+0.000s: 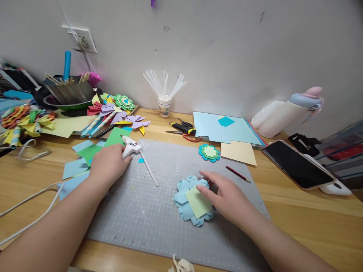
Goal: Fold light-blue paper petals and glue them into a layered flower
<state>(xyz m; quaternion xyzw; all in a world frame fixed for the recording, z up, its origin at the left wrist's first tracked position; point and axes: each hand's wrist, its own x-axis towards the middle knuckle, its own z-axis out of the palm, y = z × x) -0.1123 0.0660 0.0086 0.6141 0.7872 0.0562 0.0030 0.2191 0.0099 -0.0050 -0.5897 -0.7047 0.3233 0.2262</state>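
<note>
My left hand (109,163) is closed around the handle end of a white hot glue gun (131,146), its fingers mostly hidden. A long glue stick (149,169) sticks out of the gun's back over the mat. My right hand (224,190) is open, thumb and forefinger apart, at the right edge of a light blue folded-paper flower (183,196). On that flower lies a pale green paper square (197,204), just by my thumb. Blue paper pieces (74,169) and green paper (116,136) lie beneath and beside my left hand.
Beyond the grey cutting mat (159,226) stand a paper cup (165,105) of white sticks, a cutter (184,128) and blue sheets (212,126). A layered paper flower (209,152) and a pencil (237,173) lie right, near a phone (297,163). A white cable (36,226) runs left.
</note>
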